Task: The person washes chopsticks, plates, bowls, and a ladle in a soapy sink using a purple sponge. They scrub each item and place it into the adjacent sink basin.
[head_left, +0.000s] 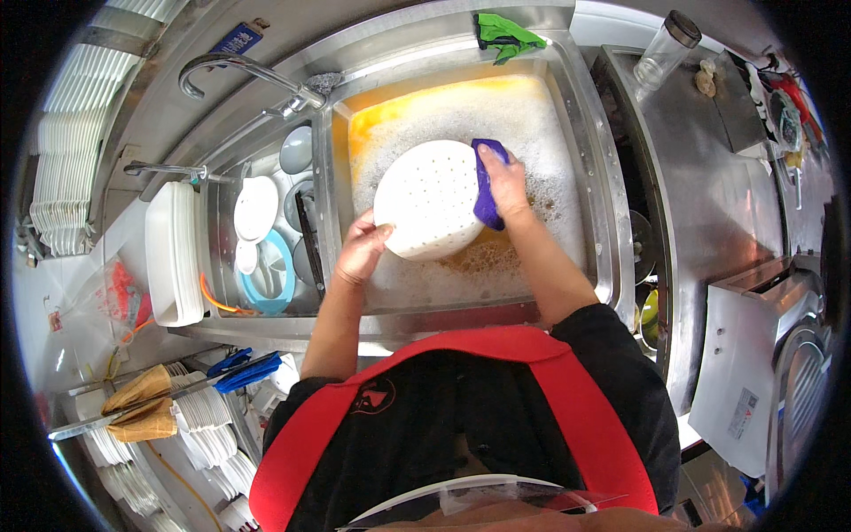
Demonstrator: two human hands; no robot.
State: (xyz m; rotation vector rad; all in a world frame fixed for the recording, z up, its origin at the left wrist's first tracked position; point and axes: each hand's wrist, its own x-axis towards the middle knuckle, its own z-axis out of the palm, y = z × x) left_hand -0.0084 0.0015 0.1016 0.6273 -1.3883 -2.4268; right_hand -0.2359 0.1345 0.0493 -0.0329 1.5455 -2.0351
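A white round plate dotted with small holes, like a drainer plate (430, 199), is held tilted above the foamy water of the right sink basin (581, 160). My left hand (362, 248) grips its lower left rim, thumb on top. At the plate's right edge, my right hand (505, 182) is closed on a purple cloth (486, 191), which presses against the rim. Yellowish suds (496, 97) fill the basin around the plate. The fingers under the plate and behind the cloth are partly hidden.
The left basin holds white dishes (255, 208), a light blue ring-shaped item (282, 288) and grey bowls (297, 149). A faucet (239, 62) arches over it. White trays (175, 253) stand at its left. A green cloth (507, 37) lies on the back ledge. A glass jar (667, 49) stands on the right counter (700, 177).
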